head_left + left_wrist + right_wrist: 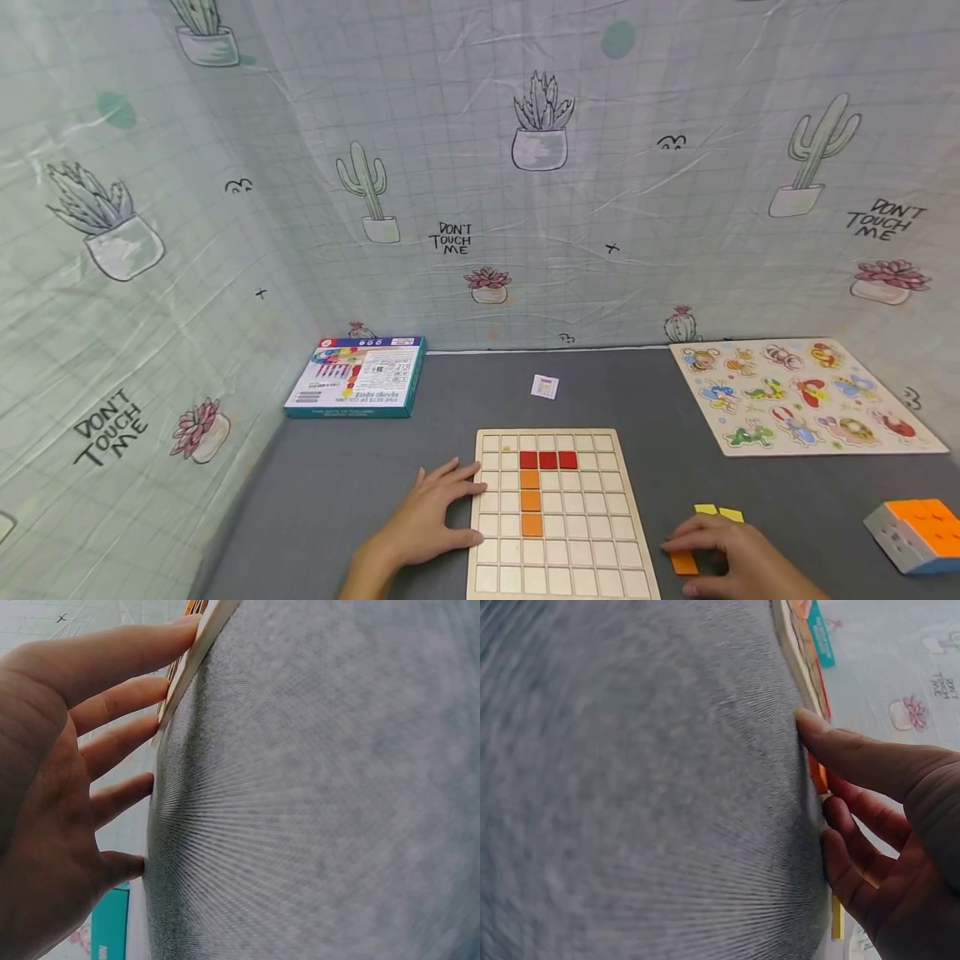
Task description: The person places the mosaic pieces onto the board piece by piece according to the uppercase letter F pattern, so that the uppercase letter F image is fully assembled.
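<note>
A pale wooden grid board point(501, 552) lies on the grey table. Three red tiles point(548, 460) form a row near its top, and three orange tiles point(531, 501) run down beneath the leftmost red one. My left hand point(427, 510) rests at the board's left edge, its fingertips and thumb touching the rim with the fingers spread. To the right of the board, my right hand point(738, 560) reaches over a loose orange tile point(684, 563) on the table. Its fingertips touch the far edge, while the thumb lies just below the near edge. Yellow tiles point(731, 514) peek out behind this hand.
A teal and white box point(360, 379) stands at the back left. Beyond the board lies a small printed card point(544, 386). An insect picture board point(798, 392) occupies the back right, and an orange and grey block point(917, 533) sits at the far right.
</note>
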Tool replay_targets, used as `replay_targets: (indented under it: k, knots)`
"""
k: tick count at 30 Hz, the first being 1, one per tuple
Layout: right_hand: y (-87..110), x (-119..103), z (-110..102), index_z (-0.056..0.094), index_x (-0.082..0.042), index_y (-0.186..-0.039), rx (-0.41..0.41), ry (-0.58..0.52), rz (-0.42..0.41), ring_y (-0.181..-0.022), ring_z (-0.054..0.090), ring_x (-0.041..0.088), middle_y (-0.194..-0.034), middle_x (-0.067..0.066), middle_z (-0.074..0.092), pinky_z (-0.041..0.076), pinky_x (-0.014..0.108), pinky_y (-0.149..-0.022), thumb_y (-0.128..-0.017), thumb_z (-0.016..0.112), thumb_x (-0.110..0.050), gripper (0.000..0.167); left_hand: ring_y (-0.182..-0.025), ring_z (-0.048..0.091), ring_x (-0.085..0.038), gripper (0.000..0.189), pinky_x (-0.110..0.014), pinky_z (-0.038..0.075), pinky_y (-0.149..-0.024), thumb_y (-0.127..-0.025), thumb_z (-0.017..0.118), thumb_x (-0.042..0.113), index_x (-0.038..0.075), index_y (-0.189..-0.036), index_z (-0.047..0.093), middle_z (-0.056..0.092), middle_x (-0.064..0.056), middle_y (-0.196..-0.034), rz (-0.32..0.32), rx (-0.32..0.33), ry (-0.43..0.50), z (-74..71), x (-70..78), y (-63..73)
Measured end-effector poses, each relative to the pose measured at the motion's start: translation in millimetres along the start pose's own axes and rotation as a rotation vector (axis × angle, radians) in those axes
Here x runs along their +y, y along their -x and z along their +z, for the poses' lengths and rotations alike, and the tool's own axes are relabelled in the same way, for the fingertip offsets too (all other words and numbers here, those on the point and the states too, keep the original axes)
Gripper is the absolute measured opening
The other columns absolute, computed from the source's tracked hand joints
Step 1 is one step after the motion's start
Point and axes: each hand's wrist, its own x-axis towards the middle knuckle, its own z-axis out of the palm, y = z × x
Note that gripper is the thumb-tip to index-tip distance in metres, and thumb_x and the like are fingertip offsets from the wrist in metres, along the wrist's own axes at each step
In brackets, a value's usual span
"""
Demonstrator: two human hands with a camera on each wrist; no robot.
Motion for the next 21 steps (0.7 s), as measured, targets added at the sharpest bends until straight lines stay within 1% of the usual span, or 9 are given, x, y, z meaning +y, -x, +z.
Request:
replay_targets:
  k: [5,8,12,15,18,21]
  knots:
    - [-2.3,0,0,0.078,-0.018,-0.116,0.002,-0.044,-0.050,-0.093,0.054,-0.012,-0.106,-0.010,0.071,0.048,0.019,-0.063,-0.089,0.078,-0.020,0.027,-0.154,0.034,-0.040,0.062,-0.084,0.015,-0.113,-0.082,0.081,0.049,0.025,-0.137,0.066,0.050,0.001,-0.159,-0.009,-0.003,0.005,-0.3,-0.5,0.1]
    - [-4.3,-2,0,0.078,-0.018,-0.115,0.029,-0.053,-0.076,-0.093,0.057,-0.011,-0.104,-0.009,0.072,0.051,0.019,-0.065,-0.089,0.078,-0.018,0.026,-0.154,0.034,-0.040,0.062,-0.084,0.015,-0.113,-0.082,0.081,0.050,0.025,-0.137,0.066,0.050,0.001,-0.159,-0.009,-0.001,0.003,-0.2,-0.6,0.4]
    - [-9.8,-11,-2,0.078,-0.016,-0.115,0.069,-0.097,-0.062,-0.094,0.060,-0.010,-0.105,-0.007,0.072,0.054,0.019,-0.066,-0.089,0.078,-0.017,0.026,-0.153,0.035,-0.040,0.062,-0.084,0.015,-0.113,-0.082,0.081,0.049,0.024,-0.137,0.067,0.050,0.001,-0.159,-0.005,0.010,0.003,0.4,-0.7,0.8]
    - [-16.2,-21,-4,0.077,-0.014,-0.115,0.089,-0.144,-0.041,-0.091,0.061,-0.008,-0.107,-0.003,0.072,0.054,0.020,-0.063,-0.089,0.077,-0.015,0.025,-0.153,0.035,-0.039,0.061,-0.083,0.015,-0.114,-0.082,0.081,0.048,0.025,-0.137,0.067,0.050,0.001,-0.159,-0.008,0.013,-0.001,0.8,-0.6,0.7]
    - [-23.9,-31,-4,0.078,-0.012,-0.111,0.129,-0.154,-0.040,-0.090,0.062,-0.006,-0.106,0.000,0.072,0.054,0.021,-0.062,-0.089,0.077,-0.015,0.022,-0.154,0.035,-0.039,0.061,-0.082,0.015,-0.115,-0.082,0.081,0.048,0.026,-0.137,0.066,0.050,0.003,-0.159,-0.015,0.009,-0.005,0.4,0.0,0.6]
    - [-32.8,-41,-3,0.079,-0.011,-0.105,0.181,-0.147,-0.042,-0.091,0.063,-0.007,-0.105,0.003,0.071,0.057,0.021,-0.064,-0.087,0.079,-0.014,0.018,-0.154,0.034,-0.039,0.061,-0.083,0.015,-0.114,-0.082,0.081,0.047,0.025,-0.137,0.066,0.049,0.002,-0.159,-0.013,0.006,0.003,-0.2,0.8,1.2]
